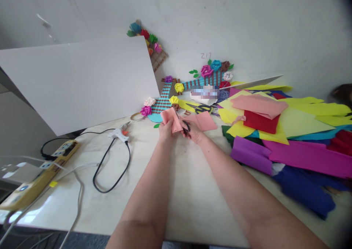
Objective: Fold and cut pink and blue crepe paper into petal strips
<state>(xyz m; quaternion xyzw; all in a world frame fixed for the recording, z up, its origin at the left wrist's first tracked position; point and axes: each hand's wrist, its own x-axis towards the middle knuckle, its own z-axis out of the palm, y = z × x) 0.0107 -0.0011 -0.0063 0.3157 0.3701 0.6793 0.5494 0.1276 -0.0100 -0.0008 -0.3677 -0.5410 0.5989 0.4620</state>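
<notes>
Bare forearms (154, 179), folded pink sheet (169, 118), black-handled scissors (186, 126) against it

- Look at your left hand (165, 130): some fingertips are lost behind the folded pink sheet (172, 118).
- Now your right hand (194, 132), its fingers covering part of the scissors (186, 126); the blade gap is too small to read.
- Your forearms (145, 183) run off the bottom edge.
- Over on the white box (204, 99), pixelation hides the print.
- Left edge: it cuts off your white board (82, 84) and power strip (41, 181).
- Right edge: it clips the magenta sheet (308, 156) and a blurred dark shape (343, 94) you can't identify.
- And the navy sheet (305, 190) blurs.
</notes>
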